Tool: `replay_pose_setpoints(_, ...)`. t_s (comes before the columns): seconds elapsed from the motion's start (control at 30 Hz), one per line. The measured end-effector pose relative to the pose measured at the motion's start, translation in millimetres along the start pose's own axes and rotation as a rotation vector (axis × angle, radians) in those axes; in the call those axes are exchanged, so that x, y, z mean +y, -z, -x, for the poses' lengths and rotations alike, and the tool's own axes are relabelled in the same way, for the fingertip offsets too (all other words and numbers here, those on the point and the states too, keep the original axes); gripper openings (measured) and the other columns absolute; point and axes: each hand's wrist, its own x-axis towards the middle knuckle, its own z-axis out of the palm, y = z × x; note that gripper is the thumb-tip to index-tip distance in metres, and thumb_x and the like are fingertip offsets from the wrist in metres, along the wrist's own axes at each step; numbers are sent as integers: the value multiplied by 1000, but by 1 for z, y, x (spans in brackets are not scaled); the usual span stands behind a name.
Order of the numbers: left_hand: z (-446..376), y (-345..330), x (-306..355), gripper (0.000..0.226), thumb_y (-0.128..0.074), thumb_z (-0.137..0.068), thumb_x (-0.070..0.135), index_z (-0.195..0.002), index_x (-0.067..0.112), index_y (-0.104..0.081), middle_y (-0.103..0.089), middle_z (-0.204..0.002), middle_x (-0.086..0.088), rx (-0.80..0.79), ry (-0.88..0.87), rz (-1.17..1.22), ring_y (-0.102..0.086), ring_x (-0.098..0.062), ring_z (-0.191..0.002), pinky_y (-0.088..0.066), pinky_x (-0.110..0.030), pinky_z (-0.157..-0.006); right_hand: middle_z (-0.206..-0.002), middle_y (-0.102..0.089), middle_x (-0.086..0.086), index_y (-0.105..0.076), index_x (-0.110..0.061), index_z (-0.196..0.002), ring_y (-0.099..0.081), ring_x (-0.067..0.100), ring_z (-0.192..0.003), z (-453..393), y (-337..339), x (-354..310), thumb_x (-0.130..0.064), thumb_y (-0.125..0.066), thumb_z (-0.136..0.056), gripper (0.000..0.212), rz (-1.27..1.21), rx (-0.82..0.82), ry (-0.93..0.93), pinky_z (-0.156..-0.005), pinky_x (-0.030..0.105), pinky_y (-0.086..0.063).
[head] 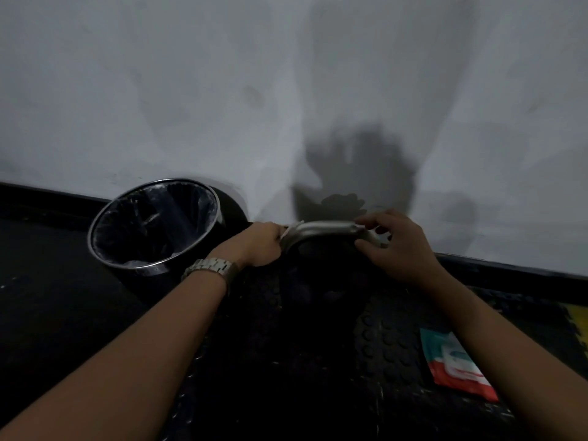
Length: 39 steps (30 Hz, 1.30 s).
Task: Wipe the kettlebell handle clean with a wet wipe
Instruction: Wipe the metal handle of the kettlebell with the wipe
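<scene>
A black kettlebell (313,281) stands on a dark studded mat close to the wall. Its silver handle (324,230) arches across the top. My left hand (261,245), with a metal watch on the wrist, grips the handle's left end, and a bit of white wet wipe (290,228) shows at its fingers. My right hand (394,246) holds the handle's right end, thumb below and fingers curled over the top. The kettlebell's body is hard to make out in the dim light.
A round bin (152,226) with a chrome rim and clear liner stands to the left, against the white wall (286,90). A red and teal wipes packet (455,366) lies on the mat (391,351) at the right. A black skirting runs along the wall's foot.
</scene>
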Motion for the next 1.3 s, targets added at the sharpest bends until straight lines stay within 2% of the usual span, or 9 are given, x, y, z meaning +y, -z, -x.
replay_pose_setpoints(0.13, 0, -16, -1, 21, -46, -89, 15, -97, 13, -65, -69, -110, -14, 17, 72, 17, -63, -32, -104, -40, -27, -76, -90, -58, -8, -69, -29, -101, -55, 10, -81, 3, 0, 0, -18, -75, -71, 33, 4, -1, 0, -71, 6, -35)
replay_pose_setpoints(0.3, 0, -6, 17, 28, -46, -91, 12, -109, 10, -68, -69, -106, -17, 237, 7, 51, -64, -32, -99, -43, -26, -75, -93, -57, -6, -68, -27, -103, -55, 8, -81, 2, 4, 1, -13, -72, -70, 36, -2, -6, -8, -70, 2, -35)
replay_pose_setpoints(0.47, 7, -30, 17, 23, -42, -87, 11, -94, 1, -62, -68, -101, -22, 236, 134, 85, -64, -39, -96, -46, -34, -76, -94, -58, -3, -69, -25, -101, -55, 10, -82, 3, 0, 1, -8, -69, -68, 38, -10, -12, -10, -69, -1, -35)
replay_pose_setpoints(0.63, 6, -24, 22, 9, -43, -84, 7, -80, 13, -48, -67, -92, -21, 335, 5, 45, -63, -40, -86, -41, -31, -66, -93, -58, -3, -70, -24, -100, -55, 8, -81, -1, -6, 2, -10, -70, -71, 32, -18, 17, 18, -73, -1, -34)
replay_pose_setpoints(0.8, 10, -40, 14, 14, -40, -89, 8, -94, 4, -53, -67, -94, -23, 320, 86, 77, -63, -42, -88, -37, -32, -66, -92, -59, -4, -71, -22, -98, -57, 8, -83, -4, -11, 2, -14, -70, -78, 22, -33, 58, 19, -73, 5, -36)
replay_pose_setpoints(0.87, 14, -41, 9, 17, -41, -91, 11, -94, 5, -57, -68, -90, -19, 334, 59, 71, -64, -39, -85, -42, -33, -66, -93, -60, -3, -72, -21, -98, -57, 6, -82, -4, -11, 4, -14, -70, -80, 20, -37, 60, 21, -73, 5, -37)
replay_pose_setpoints(0.97, 14, -31, 8, 26, -53, -92, 24, -69, 14, -59, -63, -64, -6, 425, 11, 110, -64, -23, -64, -43, -30, -58, -93, -58, -7, -71, -23, -100, -55, -3, -79, -5, -10, 9, -17, -69, -82, 19, -30, 56, -5, -74, 3, -40)
replay_pose_setpoints(1.07, 9, -23, 9, 26, -66, -84, 26, -63, 11, -63, -58, -56, -3, 428, 49, 169, -56, -14, -54, -40, -26, -53, -94, -59, -6, -72, -20, -102, -58, 3, -81, -6, -11, 11, -19, -70, -82, 19, -31, 67, -26, -79, 15, -46)
replay_pose_setpoints(1.3, 5, -33, -6, 14, -72, -78, 27, -83, 14, -69, -70, -78, -4, 349, 39, 189, -67, -18, -78, -54, -34, -72, -105, -64, 4, -68, -17, -111, -60, 16, -91, -7, -11, 17, -18, -72, -80, 32, 20, -29, -9, -83, 12, -38)
